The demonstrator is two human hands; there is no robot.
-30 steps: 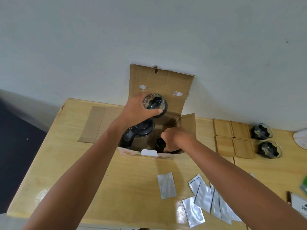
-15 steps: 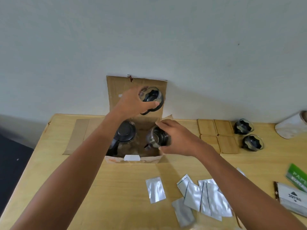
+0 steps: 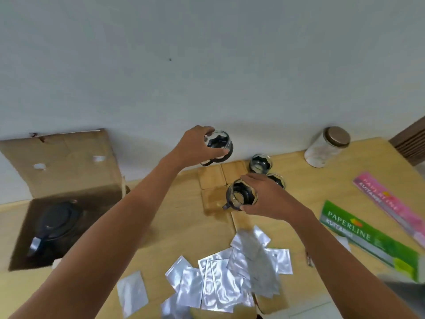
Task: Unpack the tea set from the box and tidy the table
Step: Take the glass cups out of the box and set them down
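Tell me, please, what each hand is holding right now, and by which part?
The left hand holds one glass cup by its rim and side; the right hand holds another glass cup the same way, over the wooden coasters.

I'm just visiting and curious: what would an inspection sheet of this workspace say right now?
Surface: wooden table, set against a pale wall.
Job's things: open cardboard box with a dark-lidded teapot inside; four wooden coasters; two glass cups standing beside them.
Clutter: silver foil packets; green Paperline pack; pink pack; lidded jar.
Grips: left hand holds a cup in the air; right hand holds another cup over the coasters.
Cables: nothing seen.
Surroundings: a slatted brown panel at far right.
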